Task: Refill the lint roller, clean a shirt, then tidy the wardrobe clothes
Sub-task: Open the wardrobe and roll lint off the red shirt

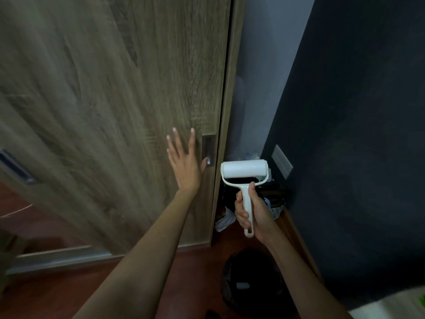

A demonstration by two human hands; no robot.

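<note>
On the wardrobe door [110, 107] rests the left hand [184, 166], grip released — right hand [251, 214] grasps lint roller [244, 169].

Dark navy wall [356, 111] is filling the rt side, w/ a grey wall plate [282, 161] sitting low on it. Pale wall strip [253, 88] is showing just left. Blurry clutter heap [274, 198] is piling in the corner below the plate. Wood skirting [299, 238] is running along the wall base. Black round obj [250, 268] is sitting on reddish floor [195, 272], btm centre.
</note>
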